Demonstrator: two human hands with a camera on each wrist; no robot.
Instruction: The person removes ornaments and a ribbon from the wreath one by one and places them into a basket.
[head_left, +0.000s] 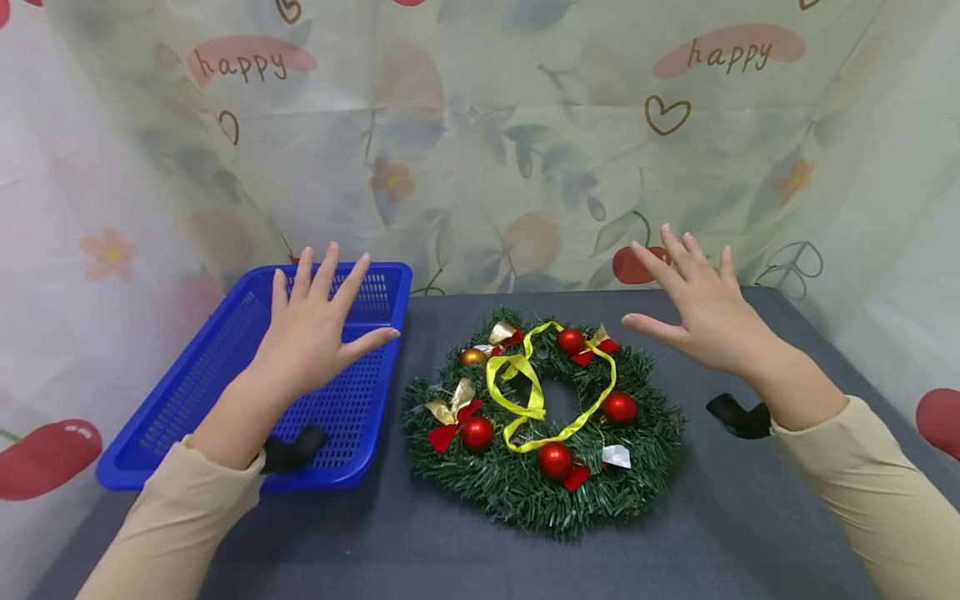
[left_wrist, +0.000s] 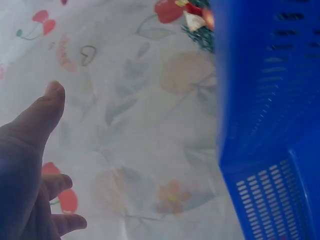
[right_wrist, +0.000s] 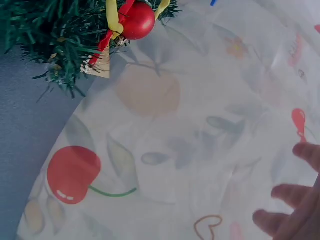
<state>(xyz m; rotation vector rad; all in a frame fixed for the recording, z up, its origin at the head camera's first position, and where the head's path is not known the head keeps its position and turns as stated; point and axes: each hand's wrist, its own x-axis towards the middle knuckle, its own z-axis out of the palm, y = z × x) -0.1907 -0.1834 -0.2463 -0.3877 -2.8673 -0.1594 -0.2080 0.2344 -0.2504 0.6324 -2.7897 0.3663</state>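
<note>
A green wreath (head_left: 555, 508) lies flat on the dark table, dressed with red baubles (head_left: 556, 461), a gold bauble and red-and-gold bows (head_left: 453, 410). A yellow ribbon (head_left: 573, 432) loops loosely over its top and across its centre hole. My left hand (head_left: 303, 342) hovers over the blue basket (head_left: 382, 400), fingers spread and holding nothing. To the right of the wreath, my right hand (head_left: 705, 312) is raised with its fingers spread, also holding nothing. In the right wrist view, a red bauble (right_wrist: 137, 21) and a bow show at the wreath's edge.
The blue plastic basket with slotted walls stands left of the wreath. Black wrist straps (head_left: 741, 415) show beneath both forearms. A patterned curtain (head_left: 480, 167) hangs behind the grey table (head_left: 450, 550) and along both sides.
</note>
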